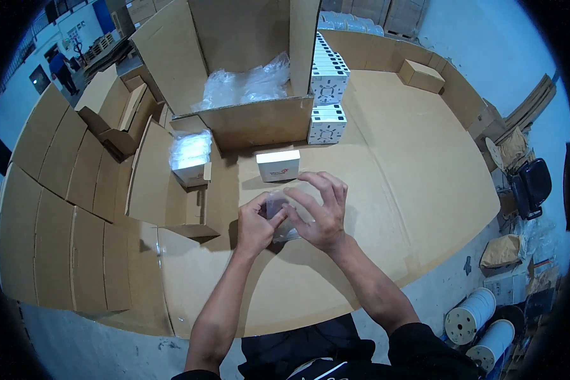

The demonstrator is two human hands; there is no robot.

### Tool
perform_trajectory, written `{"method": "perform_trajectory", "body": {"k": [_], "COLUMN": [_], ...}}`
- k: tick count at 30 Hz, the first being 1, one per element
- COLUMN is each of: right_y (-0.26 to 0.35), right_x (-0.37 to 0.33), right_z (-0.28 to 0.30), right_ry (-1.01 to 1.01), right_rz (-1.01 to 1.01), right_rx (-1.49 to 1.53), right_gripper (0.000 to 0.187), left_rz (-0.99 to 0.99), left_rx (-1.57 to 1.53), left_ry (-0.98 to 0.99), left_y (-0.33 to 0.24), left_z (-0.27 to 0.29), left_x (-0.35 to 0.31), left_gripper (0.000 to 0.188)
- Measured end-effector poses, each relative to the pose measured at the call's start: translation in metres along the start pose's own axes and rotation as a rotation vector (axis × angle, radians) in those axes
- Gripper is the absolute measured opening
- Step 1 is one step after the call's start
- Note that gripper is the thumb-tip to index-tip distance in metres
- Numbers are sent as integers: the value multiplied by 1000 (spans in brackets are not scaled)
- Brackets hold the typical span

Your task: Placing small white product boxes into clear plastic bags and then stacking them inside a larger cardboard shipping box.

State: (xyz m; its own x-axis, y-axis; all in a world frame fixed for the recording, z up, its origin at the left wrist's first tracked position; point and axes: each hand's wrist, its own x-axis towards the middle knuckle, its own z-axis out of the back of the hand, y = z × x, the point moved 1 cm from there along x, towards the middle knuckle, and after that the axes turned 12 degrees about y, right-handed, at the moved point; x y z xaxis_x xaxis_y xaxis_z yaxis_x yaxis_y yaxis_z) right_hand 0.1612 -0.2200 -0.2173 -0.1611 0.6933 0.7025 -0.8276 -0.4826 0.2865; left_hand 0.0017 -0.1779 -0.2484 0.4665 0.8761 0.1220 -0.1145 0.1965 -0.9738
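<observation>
A clear plastic bag [282, 231] is gripped at its left side by my left hand [253, 225], whose thumb presses on it. My right hand [324, 212] is over the bag's right side, fingers bent and spread, its thumb at the bag's upper part close to my left thumb. Whether anything lies inside the bag is hard to make out. Just beyond my hands a small white box [278, 166] rests on the cardboard-covered table [418, 183]. To the left, an open carton [155, 183] holds white boxes wrapped in clear plastic [190, 155].
A large open carton [253, 120] with clear plastic bags [244, 83] stands behind. Beside it are stacked white patterned boxes [329, 82]. Closed brown cartons [57, 221] line the left edge; a small brown box [422, 76] sits far right. Cable reels [472, 316] are on the floor.
</observation>
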Motion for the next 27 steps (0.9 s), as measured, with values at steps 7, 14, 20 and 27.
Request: {"method": "perform_trajectory", "body": {"k": [7,14,20,27], "right_y": [0,-3,-5,-4], "right_x": [1,0,-4,1], "right_z": [-4,-2,-5,-4], "right_ry": [23,58,109,125], "right_rz": [-14,5,42,108], "right_rx": [-18,9,-17,33], "right_gripper": [29,24,26,26], "left_rz": [-47,20,49,43], "left_rx": [139,189,159,117], "left_ry": [-6,12,10,16], "left_y": [1,-5,-2,-4], "left_z": [-1,-2,-2,-3], "left_x": [0,0,1,0], "left_gripper": [24,26,26,25]}}
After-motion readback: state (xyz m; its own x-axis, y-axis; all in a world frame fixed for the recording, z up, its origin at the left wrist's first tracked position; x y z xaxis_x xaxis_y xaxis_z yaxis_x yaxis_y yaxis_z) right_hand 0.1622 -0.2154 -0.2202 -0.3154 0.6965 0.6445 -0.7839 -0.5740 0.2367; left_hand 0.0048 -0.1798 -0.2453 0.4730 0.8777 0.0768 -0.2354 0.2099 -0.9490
